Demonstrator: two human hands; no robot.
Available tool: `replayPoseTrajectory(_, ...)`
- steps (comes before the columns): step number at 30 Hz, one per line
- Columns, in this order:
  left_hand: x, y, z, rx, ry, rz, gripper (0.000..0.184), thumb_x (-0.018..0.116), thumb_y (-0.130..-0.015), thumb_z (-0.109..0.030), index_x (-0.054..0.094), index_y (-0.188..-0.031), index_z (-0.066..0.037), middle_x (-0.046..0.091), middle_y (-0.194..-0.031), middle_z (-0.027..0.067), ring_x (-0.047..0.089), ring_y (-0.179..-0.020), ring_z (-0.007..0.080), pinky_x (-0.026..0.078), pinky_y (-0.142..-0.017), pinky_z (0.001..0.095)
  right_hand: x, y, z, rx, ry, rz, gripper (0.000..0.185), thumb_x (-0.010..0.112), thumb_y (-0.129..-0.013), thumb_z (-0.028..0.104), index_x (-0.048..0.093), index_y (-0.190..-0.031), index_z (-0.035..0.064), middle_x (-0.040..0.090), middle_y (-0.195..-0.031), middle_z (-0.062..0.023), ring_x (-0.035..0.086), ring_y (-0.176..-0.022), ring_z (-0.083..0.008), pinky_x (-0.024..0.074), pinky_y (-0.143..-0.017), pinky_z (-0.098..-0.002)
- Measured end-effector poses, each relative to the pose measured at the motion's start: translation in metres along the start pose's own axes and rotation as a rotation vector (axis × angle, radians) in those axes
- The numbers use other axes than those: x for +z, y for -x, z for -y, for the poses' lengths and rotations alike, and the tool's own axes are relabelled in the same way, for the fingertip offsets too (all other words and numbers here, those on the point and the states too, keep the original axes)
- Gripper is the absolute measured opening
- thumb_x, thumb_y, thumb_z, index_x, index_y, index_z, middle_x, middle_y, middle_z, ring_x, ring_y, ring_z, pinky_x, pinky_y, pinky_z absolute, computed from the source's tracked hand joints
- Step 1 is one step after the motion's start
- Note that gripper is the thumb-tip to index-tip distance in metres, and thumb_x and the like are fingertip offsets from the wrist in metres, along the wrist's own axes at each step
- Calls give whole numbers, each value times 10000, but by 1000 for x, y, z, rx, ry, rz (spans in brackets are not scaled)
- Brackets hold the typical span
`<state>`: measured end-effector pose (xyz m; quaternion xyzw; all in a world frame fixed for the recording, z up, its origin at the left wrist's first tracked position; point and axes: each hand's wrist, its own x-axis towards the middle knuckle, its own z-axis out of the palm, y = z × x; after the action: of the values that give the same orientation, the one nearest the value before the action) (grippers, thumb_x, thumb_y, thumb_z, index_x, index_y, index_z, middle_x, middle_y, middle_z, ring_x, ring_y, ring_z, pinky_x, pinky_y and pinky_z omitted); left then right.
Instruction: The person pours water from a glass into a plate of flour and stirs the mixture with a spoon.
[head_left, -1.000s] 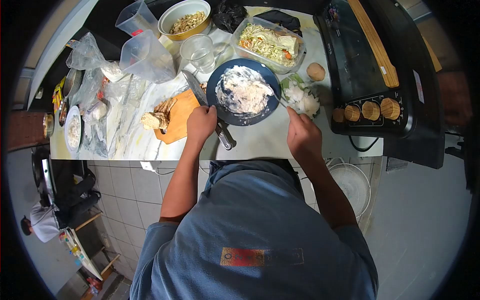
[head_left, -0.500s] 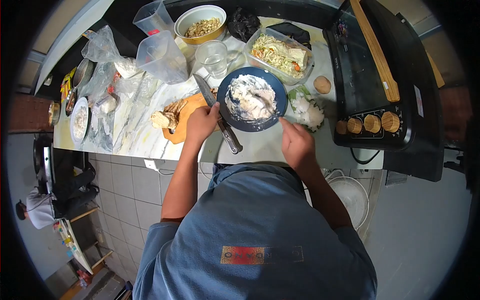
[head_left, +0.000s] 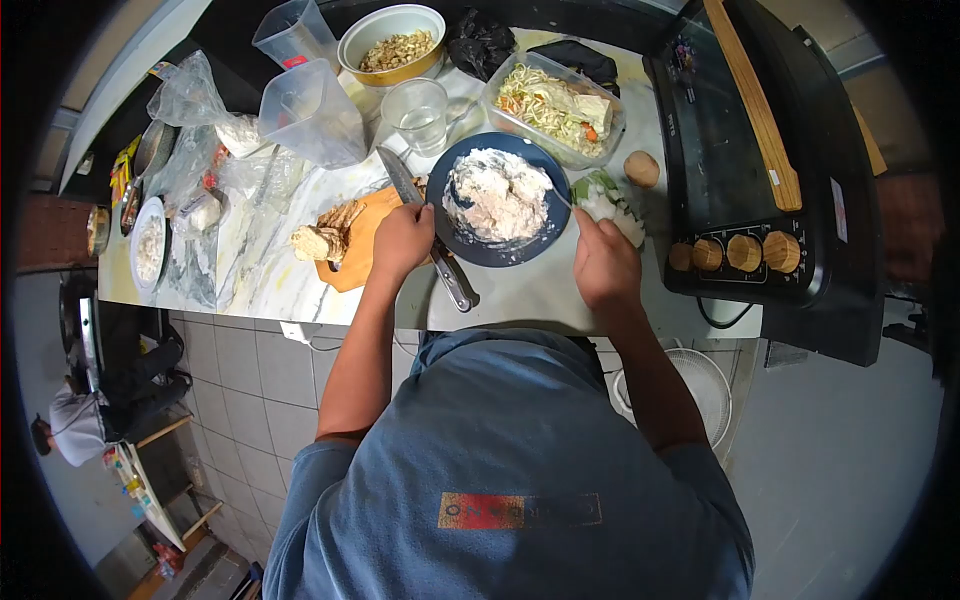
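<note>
A dark blue plate (head_left: 465, 242) holds a white, lumpy mixture (head_left: 498, 196). My left hand (head_left: 404, 240) is closed on the plate's left rim. In my right hand (head_left: 606, 262) is the handle of a metal utensil (head_left: 561, 198), whose far end is in the mixture at the right side. A large knife (head_left: 450, 280) lies left of the plate, partly behind my left hand. Under its blade is a wooden cutting board (head_left: 352, 272) with browned, sliced food (head_left: 317, 244) on it. Chopped white pieces with green leaves (head_left: 607, 205) lie right of the plate.
Behind the plate stand a clear cup (head_left: 416, 118), a noodle-and-vegetable container (head_left: 556, 108), a bowl of chopped food (head_left: 393, 50) and a plastic container (head_left: 315, 115). A brown egg-like item (head_left: 641, 169) sits near a black griddle (head_left: 745, 200). A person (head_left: 78, 424) is at far left.
The utensil and my right hand have shifted within and beside the plate, and the white mixture has changed shape. The camera view has moved slightly. My left hand stays at the rim.
</note>
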<state>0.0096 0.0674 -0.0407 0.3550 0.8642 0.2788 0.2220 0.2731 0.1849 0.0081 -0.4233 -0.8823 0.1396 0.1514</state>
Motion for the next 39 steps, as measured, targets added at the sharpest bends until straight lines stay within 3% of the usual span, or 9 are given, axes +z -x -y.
replayPoseTrajectory(4, 1, 3, -3, -37, 55, 3, 415, 554, -964, -335, 690, -892, 50, 647, -729, 247, 662, -724, 398, 489, -696, 451, 24, 18, -8, -80, -59, -77, 290, 588, -906, 66, 663, -1185, 37, 637, -858, -161, 650, -807, -370, 531, -716, -458)
replayPoseTrajectory(6, -1, 5, -6, -71, 53, 29, 405, 537, -959, -329, 716, -889, 28, 675, -791, 271, 669, -796, 443, 517, -760, 487, 28, 21, -10, -162, -351, -167, 267, 598, -881, 22, 678, -1136, 8, 642, -815, -160, 651, -770, -368, 528, -696, -444)
replayPoseTrajectory(9, -4, 4, -7, -105, 80, 58, 409, 540, -960, -335, 716, -894, 28, 675, -790, 270, 670, -798, 442, 517, -761, 486, 17, 22, -3, -153, -377, -217, 259, 599, -861, -10, 690, -1104, -9, 638, -783, -167, 643, -732, -369, 515, -667, -440)
replayPoseTrajectory(15, -8, 5, -8, -80, 86, 78, 404, 541, -962, -342, 710, -898, 19, 675, -795, 265, 665, -812, 445, 516, -763, 485, 1, 32, 2, -171, -240, -44, 296, 623, -838, -10, 698, -1123, 8, 603, -768, -157, 623, -687, -353, 501, -624, -441)
replayPoseTrajectory(22, -10, 3, -9, -79, 36, 92, 392, 542, -960, -339, 698, -882, 12, 675, -814, 265, 663, -830, 443, 513, -766, 490, -1, 18, 15, -204, -225, -176, 299, 604, -852, -25, 702, -1133, 1, 594, -759, -173, 627, -697, -355, 508, -643, -431)
replayPoseTrajectory(25, -6, 0, -4, -74, 38, 89, 386, 544, -958, -338, 696, -885, 8, 674, -813, 265, 661, -828, 444, 511, -764, 493, -1, -2, 10, -180, -198, -154, 310, 621, -846, 13, 700, -1143, 48, 598, -787, -149, 632, -722, -359, 522, -656, -433)
replayPoseTrajectory(27, -5, -1, 1, -48, 12, 87, 417, 561, -965, -340, 677, -909, 56, 656, -739, 232, 664, -719, 364, 489, -706, 432, 10, -19, 4, -181, -177, -162, 307, 610, -861, 34, 690, -1155, 68, 604, -805, -155, 634, -747, -361, 526, -675, -438)
replayPoseTrajectory(37, -9, 4, -8, -93, 144, 97, 394, 577, -970, -314, 677, -895, 60, 633, -689, 187, 621, -644, 274, 474, -668, 400, -4, -45, -5, -385, -231, 39, 324, 571, -869, 18, 668, -1174, 72, 590, -789, -152, 627, -735, -356, 512, -655, -441)
replayPoseTrajectory(39, -8, 5, -5, -96, 146, 93, 387, 553, -964, -323, 688, -847, 19, 661, -737, 236, 667, -739, 400, 503, -705, 460, -17, -43, -3, -412, -243, 107, 304, 583, -869, 18, 672, -1156, 65, 584, -786, -147, 626, -722, -352, 508, -643, -435)
